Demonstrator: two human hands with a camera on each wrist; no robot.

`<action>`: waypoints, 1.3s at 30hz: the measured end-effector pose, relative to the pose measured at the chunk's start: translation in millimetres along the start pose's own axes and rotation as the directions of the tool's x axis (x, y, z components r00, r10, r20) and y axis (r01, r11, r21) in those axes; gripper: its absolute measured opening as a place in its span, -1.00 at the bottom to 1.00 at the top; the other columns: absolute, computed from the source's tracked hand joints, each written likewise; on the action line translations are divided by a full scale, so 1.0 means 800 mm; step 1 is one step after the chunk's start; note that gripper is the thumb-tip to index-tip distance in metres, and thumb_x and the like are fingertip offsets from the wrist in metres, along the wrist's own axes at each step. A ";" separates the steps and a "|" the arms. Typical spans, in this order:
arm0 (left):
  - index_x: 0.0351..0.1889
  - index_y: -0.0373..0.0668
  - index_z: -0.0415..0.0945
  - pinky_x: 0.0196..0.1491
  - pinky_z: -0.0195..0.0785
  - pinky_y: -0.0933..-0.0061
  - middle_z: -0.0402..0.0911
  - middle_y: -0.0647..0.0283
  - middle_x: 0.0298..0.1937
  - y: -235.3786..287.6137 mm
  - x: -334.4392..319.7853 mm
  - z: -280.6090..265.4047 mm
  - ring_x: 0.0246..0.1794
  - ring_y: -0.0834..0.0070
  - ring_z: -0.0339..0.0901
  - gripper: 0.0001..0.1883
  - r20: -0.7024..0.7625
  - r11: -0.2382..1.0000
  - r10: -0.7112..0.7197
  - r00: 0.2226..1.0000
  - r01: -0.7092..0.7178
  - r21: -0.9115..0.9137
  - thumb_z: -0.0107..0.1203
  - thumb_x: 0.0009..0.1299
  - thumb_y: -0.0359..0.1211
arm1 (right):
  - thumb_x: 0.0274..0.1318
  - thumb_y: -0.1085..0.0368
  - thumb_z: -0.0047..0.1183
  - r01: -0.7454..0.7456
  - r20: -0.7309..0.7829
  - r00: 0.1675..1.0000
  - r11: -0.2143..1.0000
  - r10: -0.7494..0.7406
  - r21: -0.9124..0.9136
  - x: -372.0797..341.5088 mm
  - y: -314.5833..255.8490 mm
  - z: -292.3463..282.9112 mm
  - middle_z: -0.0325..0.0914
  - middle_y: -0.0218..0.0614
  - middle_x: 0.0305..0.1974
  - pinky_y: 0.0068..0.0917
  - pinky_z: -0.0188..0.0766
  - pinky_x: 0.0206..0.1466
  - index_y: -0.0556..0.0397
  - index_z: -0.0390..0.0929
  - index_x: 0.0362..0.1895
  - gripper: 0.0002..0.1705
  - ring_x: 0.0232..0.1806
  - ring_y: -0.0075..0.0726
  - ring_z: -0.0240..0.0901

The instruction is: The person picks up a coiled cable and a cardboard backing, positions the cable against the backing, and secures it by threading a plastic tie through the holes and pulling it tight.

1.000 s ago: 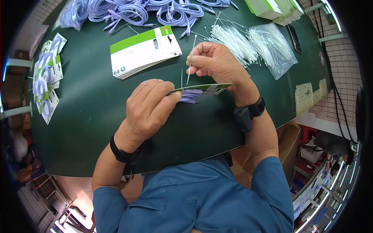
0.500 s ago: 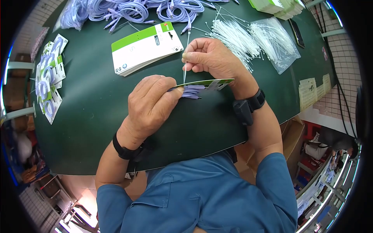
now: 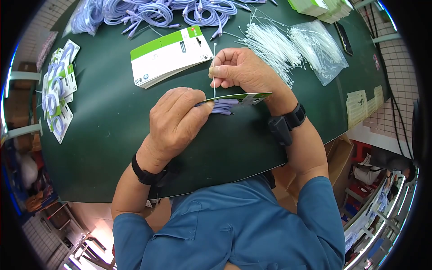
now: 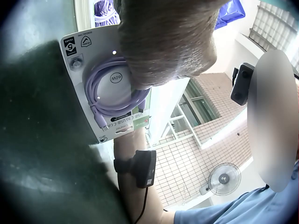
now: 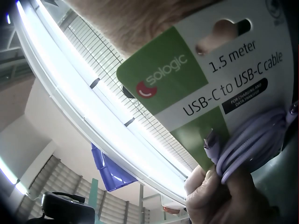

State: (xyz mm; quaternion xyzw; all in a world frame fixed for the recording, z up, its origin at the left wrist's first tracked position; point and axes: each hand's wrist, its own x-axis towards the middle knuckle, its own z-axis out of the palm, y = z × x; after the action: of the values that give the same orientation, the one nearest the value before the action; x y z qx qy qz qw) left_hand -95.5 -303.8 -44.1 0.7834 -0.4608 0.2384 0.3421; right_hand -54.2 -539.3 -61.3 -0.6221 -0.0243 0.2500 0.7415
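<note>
My left hand (image 3: 175, 121) grips the left end of a packaging card (image 4: 77, 70), its thumb pressing on a coiled purple USB-C cable (image 4: 96, 79) that lies against the card's printed face. The card is held above the table, seen nearly edge-on in the head view. On its far side, my right hand (image 3: 249, 69) pinches a thin white cable tie (image 3: 214, 50) between thumb and fingertips. The tie stands up from the card's back, close to the left hand's fingers. In the right wrist view the cable (image 5: 247, 140) shows with one plug against the card's green part.
A stack of flat cards (image 3: 171, 58) lies beyond the hands. Loose white cable ties (image 3: 270, 47) and a bag of ties (image 3: 317, 49) lie at the right. Purple cables (image 3: 153, 13) are heaped at the back; finished-looking carded cables (image 3: 58, 85) overlap at the left.
The right hand has shifted left. Two tie strands that stood apart behind the card now line up as one upright strand. The left hand keeps its grip on card and cable.
</note>
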 end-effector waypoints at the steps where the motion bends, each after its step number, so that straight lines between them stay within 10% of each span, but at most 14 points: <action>1: -0.26 -0.24 0.60 -0.15 0.61 0.27 0.67 0.17 -0.24 0.000 0.000 0.000 -0.25 0.19 0.70 -0.68 0.000 1.000 -0.001 1.000 0.001 0.001 0.49 0.08 -0.62 | 0.41 0.33 0.29 0.002 0.014 1.000 1.000 -0.003 0.004 -0.001 -0.001 0.001 0.71 -0.37 -0.26 -0.73 0.60 -0.20 0.12 0.63 -0.16 -0.87 -0.27 -0.59 0.70; 39: -0.34 -0.23 0.61 -0.46 0.40 0.41 0.70 0.28 -0.15 -0.003 0.008 -0.001 -0.45 0.45 0.56 -0.83 0.073 0.993 0.107 0.992 -0.110 0.033 0.34 0.12 -0.54 | 0.39 0.22 0.24 0.100 0.454 0.891 0.983 -0.019 -0.156 -0.002 0.003 -0.012 0.65 -0.43 -0.25 -0.53 0.44 -0.08 0.20 0.70 -0.23 -0.74 -0.21 -0.59 0.47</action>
State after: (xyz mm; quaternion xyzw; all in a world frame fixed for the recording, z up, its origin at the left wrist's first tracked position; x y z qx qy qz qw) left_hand -90.5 -305.8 -39.6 0.7713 -0.5102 0.2372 0.2976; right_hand -53.1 -548.6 -64.9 -0.6090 -0.2363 0.3611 0.6655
